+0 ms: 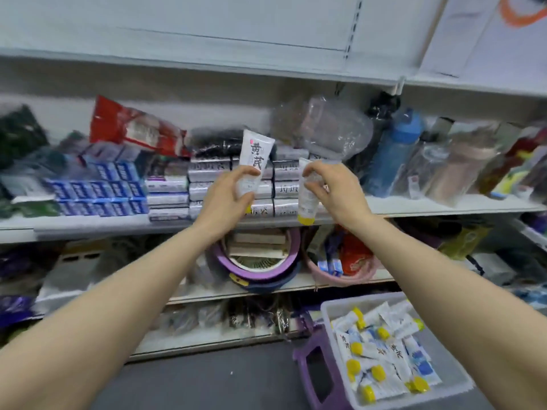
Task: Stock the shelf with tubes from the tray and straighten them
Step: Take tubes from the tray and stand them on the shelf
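Both arms reach up; left hand and right hand each grip a tube.

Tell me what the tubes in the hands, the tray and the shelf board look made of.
Tubes: soft white plastic by the look, slightly glossy printed skin, flat crimped end up, hard-looking yellow cap down.
Tray: pale translucent plastic, judging by its thin moulded rim.
Shelf board: probably painted sheet metal; smooth matte off-white face with a thin folded front edge, though blur leaves it open.
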A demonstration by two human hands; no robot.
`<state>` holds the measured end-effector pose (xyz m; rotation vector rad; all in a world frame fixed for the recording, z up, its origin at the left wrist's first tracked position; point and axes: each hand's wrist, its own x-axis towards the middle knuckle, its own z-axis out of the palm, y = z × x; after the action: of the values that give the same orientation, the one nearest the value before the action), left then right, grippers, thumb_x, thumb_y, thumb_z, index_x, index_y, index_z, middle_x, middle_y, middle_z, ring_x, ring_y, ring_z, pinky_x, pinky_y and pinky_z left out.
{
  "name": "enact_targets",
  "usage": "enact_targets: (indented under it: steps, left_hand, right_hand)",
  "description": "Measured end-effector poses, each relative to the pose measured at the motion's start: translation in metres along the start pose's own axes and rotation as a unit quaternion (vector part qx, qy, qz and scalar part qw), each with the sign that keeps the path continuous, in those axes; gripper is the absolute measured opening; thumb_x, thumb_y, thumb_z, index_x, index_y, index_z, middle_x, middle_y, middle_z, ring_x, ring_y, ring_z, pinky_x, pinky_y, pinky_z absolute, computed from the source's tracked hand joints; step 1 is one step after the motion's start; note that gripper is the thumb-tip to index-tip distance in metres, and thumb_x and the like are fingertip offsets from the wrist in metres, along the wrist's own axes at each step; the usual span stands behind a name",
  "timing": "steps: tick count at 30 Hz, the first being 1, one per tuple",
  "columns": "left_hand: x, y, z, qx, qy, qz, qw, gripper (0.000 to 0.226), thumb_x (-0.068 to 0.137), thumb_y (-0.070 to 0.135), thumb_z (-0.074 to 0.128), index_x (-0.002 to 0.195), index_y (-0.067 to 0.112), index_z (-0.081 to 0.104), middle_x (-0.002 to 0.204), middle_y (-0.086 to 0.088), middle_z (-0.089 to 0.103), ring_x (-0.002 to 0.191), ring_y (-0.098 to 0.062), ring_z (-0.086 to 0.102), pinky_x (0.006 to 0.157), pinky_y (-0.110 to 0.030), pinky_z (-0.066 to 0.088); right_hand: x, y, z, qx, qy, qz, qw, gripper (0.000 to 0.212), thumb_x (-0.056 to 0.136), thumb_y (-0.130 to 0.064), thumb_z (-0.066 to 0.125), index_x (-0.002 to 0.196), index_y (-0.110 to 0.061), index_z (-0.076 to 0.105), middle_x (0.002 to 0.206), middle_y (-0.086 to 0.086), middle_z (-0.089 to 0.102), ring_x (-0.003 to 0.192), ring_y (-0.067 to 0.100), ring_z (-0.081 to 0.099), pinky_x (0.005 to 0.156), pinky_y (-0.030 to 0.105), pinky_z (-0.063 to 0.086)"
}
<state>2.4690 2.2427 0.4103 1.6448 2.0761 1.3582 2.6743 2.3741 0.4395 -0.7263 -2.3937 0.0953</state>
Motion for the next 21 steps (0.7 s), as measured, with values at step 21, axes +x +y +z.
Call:
enact_targets:
  steps: [21]
  left_hand:
    - [-0.087,-0.113,-0.415,0.125,0.217,-0.001,0.968,0.039,0.084,0.020,0.069,0.109,0.045,0.053,0.128,0.016,0.055,0.113,-0.018,0.060,0.090,-0.047,0.053]
  right_hand:
    - [0.212,-0.399,0.063,0.148,0.079,-0.189,0.968,0.014,0.092,-0.030,0.058,0.104,-0.026,0.061,0.091,-0.002,0.068,0.082,0.020,0.061,0.076,0.042,0.048]
